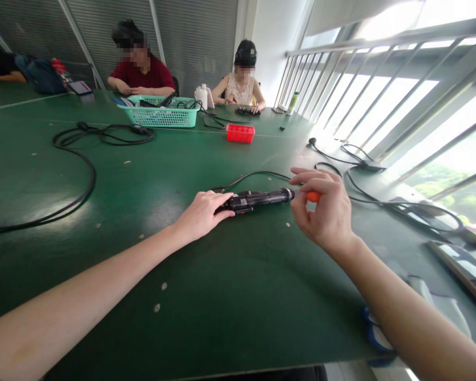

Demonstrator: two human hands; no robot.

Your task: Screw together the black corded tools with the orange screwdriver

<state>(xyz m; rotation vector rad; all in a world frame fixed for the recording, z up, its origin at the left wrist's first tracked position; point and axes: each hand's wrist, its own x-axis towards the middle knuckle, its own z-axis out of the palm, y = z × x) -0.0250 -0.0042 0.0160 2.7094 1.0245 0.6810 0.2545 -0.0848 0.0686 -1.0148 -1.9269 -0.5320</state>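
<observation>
A long black tool-like device with a cord lies on the green table in front of me. My left hand rests on its left end, fingers curled over it and holding it down. My right hand is closed round an orange-handled tool, likely a screwdriver, whose tip meets the right end of the black device. The tool's shaft is mostly hidden by my fingers.
A red tray and a teal basket stand farther back. Black cables loop across the left and right of the table. Two people sit at the far end. Flat devices lie by the right edge near the window railing.
</observation>
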